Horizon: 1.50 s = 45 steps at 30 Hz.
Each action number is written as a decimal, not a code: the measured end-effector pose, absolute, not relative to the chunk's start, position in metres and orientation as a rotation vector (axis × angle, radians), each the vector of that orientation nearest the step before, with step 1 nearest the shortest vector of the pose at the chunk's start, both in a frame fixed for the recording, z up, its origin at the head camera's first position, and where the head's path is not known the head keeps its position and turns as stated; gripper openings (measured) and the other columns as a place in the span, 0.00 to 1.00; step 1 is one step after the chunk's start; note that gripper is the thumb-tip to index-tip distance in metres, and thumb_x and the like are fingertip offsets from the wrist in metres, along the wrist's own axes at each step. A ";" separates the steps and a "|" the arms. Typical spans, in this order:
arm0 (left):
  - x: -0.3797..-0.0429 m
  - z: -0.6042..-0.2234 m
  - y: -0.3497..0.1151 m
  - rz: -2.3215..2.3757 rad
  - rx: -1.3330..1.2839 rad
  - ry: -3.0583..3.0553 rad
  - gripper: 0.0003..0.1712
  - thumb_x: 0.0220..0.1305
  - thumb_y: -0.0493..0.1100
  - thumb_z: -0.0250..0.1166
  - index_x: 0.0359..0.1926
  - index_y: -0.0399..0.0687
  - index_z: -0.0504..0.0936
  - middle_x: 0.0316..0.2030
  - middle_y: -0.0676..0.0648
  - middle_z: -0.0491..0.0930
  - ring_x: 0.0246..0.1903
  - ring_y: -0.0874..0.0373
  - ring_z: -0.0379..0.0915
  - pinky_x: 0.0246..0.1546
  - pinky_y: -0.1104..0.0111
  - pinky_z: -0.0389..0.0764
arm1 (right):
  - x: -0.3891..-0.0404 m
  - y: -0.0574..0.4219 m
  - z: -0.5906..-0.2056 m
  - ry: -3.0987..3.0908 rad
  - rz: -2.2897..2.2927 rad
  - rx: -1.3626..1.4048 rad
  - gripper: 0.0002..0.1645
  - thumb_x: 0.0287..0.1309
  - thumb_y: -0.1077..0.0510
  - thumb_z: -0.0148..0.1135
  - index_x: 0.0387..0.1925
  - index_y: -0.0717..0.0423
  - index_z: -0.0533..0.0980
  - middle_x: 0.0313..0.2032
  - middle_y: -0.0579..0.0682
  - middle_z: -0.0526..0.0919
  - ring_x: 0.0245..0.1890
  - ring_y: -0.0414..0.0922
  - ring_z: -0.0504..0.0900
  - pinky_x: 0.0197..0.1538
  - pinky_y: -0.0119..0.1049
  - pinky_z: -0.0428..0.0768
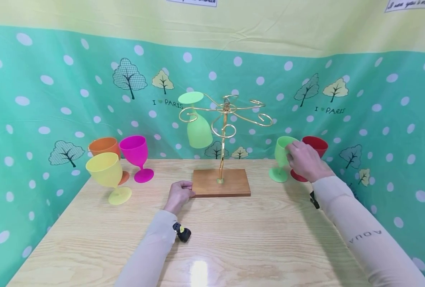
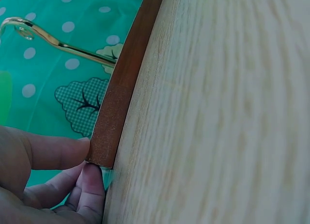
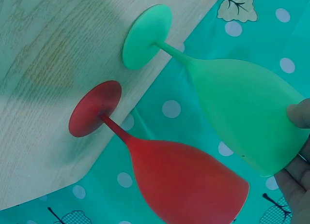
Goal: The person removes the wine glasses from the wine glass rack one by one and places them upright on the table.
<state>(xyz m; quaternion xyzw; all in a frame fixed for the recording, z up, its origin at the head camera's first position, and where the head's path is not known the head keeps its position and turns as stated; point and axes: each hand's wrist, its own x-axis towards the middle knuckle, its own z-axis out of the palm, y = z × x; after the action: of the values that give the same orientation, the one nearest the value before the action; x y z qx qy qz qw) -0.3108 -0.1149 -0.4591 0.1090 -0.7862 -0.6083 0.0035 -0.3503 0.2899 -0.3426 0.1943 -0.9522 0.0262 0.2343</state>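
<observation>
At the right of the table, my right hand (image 1: pixel 307 161) grips the upper bowl of a green goblet (image 3: pixel 242 103), thumb on one side and fingers on the other. Beside it stands a red goblet (image 3: pixel 189 178), partly covered by the hand in the head view. My left hand (image 1: pixel 179 195) holds the left front corner of the wooden base (image 1: pixel 205 183) of a gold wire glass rack (image 1: pixel 222 159). In the left wrist view the thumb (image 2: pixel 58 154) lies against the base's edge, with fingers curled at its end. Another green goblet (image 1: pixel 199 133) hangs upside down from the rack's left arm.
On the left of the wooden table (image 1: pixel 234 239) stand a yellow goblet (image 1: pixel 104 169), a magenta goblet (image 1: pixel 135 151) and an orange goblet (image 1: pixel 104 145), partly behind the yellow one. A polka-dotted cloth (image 1: pixel 162 127) hangs around the table's back and sides. Several curled wire arms spread from the rack's top.
</observation>
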 end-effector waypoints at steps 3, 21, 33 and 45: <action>-0.311 -0.459 -0.114 -1.907 0.341 -2.464 0.25 0.48 0.24 0.65 0.51 0.35 0.79 0.43 0.39 0.79 0.43 0.50 0.74 0.42 0.66 0.77 | -0.350 0.291 -0.344 -2.634 0.087 0.509 0.15 0.52 0.65 0.67 0.42 0.62 0.75 0.34 0.55 0.74 0.32 0.51 0.70 0.36 0.43 0.78; -0.312 -0.460 -0.114 -1.887 0.342 -2.460 0.24 0.47 0.25 0.65 0.49 0.35 0.80 0.42 0.40 0.79 0.42 0.51 0.74 0.41 0.66 0.77 | -0.352 0.289 -0.346 -2.642 0.147 0.481 0.25 0.52 0.64 0.67 0.52 0.66 0.72 0.44 0.60 0.74 0.42 0.55 0.72 0.46 0.50 0.79; -0.314 -0.460 -0.115 -1.891 0.336 -2.476 0.24 0.48 0.25 0.66 0.50 0.35 0.79 0.43 0.40 0.79 0.42 0.50 0.74 0.42 0.66 0.77 | -0.336 0.261 -0.362 -2.364 0.336 0.600 0.17 0.55 0.60 0.64 0.45 0.65 0.76 0.45 0.59 0.75 0.47 0.55 0.71 0.46 0.50 0.77; -0.312 -0.463 -0.117 -1.902 0.352 -2.473 0.24 0.49 0.25 0.65 0.50 0.34 0.79 0.42 0.40 0.78 0.41 0.51 0.74 0.36 0.70 0.78 | -0.318 0.228 -0.395 -2.514 0.581 0.503 0.19 0.60 0.55 0.60 0.50 0.61 0.75 0.47 0.57 0.76 0.47 0.54 0.74 0.45 0.51 0.77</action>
<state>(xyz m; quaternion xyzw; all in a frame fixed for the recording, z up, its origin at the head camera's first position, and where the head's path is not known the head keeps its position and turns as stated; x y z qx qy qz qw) -0.3125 -0.1166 -0.4634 0.1121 -0.7876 -0.6059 0.0010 -0.3183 0.2281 -0.3947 0.1851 -0.9251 0.2137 0.2534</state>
